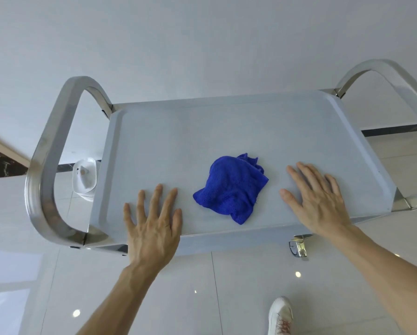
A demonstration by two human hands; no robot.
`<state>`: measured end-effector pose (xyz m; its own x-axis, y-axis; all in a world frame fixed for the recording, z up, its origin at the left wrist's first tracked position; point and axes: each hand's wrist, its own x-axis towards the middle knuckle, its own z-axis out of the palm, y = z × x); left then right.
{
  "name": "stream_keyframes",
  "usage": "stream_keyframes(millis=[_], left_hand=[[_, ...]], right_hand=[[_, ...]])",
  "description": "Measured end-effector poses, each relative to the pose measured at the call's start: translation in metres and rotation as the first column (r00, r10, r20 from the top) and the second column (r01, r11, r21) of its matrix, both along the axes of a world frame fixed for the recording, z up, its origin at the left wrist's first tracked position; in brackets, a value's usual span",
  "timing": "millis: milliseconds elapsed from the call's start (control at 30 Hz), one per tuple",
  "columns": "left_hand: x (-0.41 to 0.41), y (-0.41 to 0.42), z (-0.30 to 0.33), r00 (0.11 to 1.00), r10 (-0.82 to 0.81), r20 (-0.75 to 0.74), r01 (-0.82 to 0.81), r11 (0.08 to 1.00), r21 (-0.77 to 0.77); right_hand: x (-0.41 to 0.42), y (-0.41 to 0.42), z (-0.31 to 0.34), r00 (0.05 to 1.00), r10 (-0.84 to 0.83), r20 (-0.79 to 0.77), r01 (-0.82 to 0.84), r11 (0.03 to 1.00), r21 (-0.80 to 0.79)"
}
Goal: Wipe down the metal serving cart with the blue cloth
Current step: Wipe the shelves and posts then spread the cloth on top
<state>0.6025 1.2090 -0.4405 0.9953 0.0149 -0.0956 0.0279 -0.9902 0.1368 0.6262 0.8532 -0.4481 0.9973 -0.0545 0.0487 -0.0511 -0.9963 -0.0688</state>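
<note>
Left hand (152,226), right hand (318,201) flat on cart (178,131), blue cloth (230,188) between

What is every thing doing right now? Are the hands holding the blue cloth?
blue cloth: crumpled, lying on the cart top between the hands, not held.
left hand: open, fingers spread, flat on the cart top.
right hand: open, flat on the cart top, apart from the cloth.
cart top: bare but for the cloth and hands.
white shoe: on the floor.

A crumpled blue cloth (230,188) lies near the front edge of the metal serving cart's (178,131) top tray.
</note>
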Motion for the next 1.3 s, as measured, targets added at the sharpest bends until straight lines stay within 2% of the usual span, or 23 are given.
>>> stream_keyframes(millis=[433, 800, 1300], left_hand=[[0.083, -0.065, 0.001, 0.999, 0.037, 0.008, -0.037, 0.999, 0.01], [0.154, -0.104, 0.008, 0.998, 0.054, -0.029, -0.053, 0.998, 0.017], [0.222, -0.119, 0.017, 0.998, 0.002, -0.066, -0.001, 1.0, 0.024]], right_hand=[[0.098, -0.066, -0.006, 0.999, 0.04, 0.037, -0.041, 0.999, 0.026], [0.174, -0.101, -0.004, 0.998, 0.059, 0.007, -0.059, 0.998, 0.006], [0.23, -0.117, -0.001, 0.998, 0.052, -0.023, -0.052, 0.999, -0.005]])
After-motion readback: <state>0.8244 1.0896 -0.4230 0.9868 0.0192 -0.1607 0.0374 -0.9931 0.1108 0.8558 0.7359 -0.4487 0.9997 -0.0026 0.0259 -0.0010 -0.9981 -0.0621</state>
